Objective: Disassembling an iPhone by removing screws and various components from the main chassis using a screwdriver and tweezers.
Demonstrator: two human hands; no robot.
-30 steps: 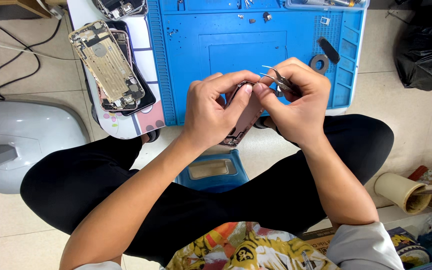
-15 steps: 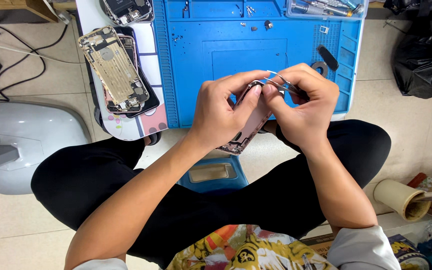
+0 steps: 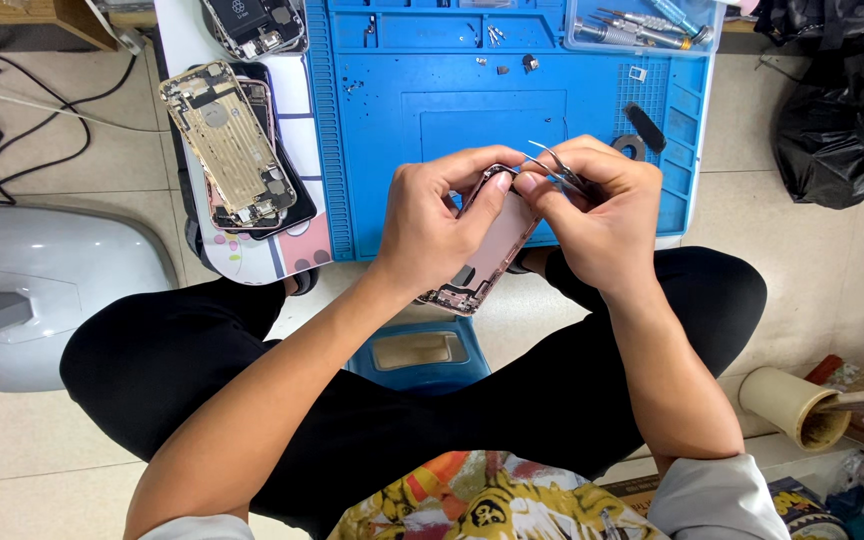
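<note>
The left hand [image 3: 430, 225] is clenched round the upper end of a pink phone housing [image 3: 487, 250], thumb pressed against its top edge, fingers wrapped behind it. Touching that thumb, the right hand [image 3: 602, 220] pinches a pair of metal tweezers [image 3: 552, 165], whose thin silver tips stick out just above the housing's top corner. The housing is a flat, rounded-corner metal shell with a matte rose finish, tilted so its lower end hangs below the hands, over the gap between the person's knees; dark small parts show along that lower edge.

Directly beyond the hands lies a blue repair mat [image 3: 512, 90], rubbery, moulded with shallow trays and ridges, with tiny screws scattered near its far edge. Just past the right hand on the mat sit a black oval piece [image 3: 645, 127] and a dark ring [image 3: 631, 147]. Further beyond, at the mat's far corner, a clear tray [image 3: 642, 25] holds screwdrivers. Well off to the left-hand side, a gold opened phone chassis [image 3: 227, 140] rests on a stack of other phones. Below the grip, a blue stool [image 3: 417, 352] stands on the pale tiled floor [image 3: 822, 260], and a black plastic bag [image 3: 842, 100] slumps far to the right.
</note>
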